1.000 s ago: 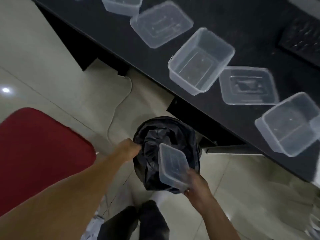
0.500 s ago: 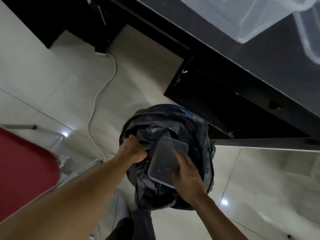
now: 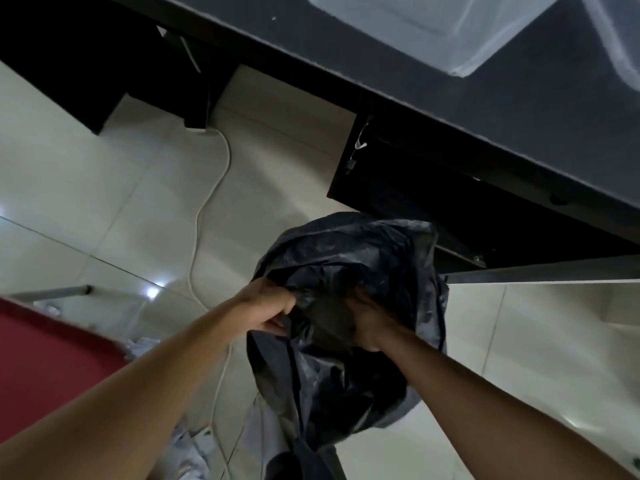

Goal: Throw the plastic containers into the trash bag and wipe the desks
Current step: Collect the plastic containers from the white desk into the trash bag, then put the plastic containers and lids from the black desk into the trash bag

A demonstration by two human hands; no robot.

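A black trash bag (image 3: 349, 258) hangs in front of me below the desk's edge. My left hand (image 3: 268, 310) grips the bag's rim on its left side and holds the mouth apart. My right hand (image 3: 372, 325) reaches down into the mouth; its fingers are lost in the dark inside. The clear container it carried is out of sight. On the black desk (image 3: 519, 126) at the top right stand a clear plastic container (image 3: 450, 29) and part of another clear container (image 3: 620, 46).
A black drawer unit (image 3: 433, 199) sits under the desk just behind the bag. A white cable (image 3: 207, 202) runs across the pale tiled floor. A red surface (image 3: 45, 362) fills the lower left. Crumpled white paper (image 3: 187, 445) lies near my feet.
The right hand has pushed the clear container down into the bag, and the container is gone from view. The view has dropped closer to the bag. The left hand keeps its grip.
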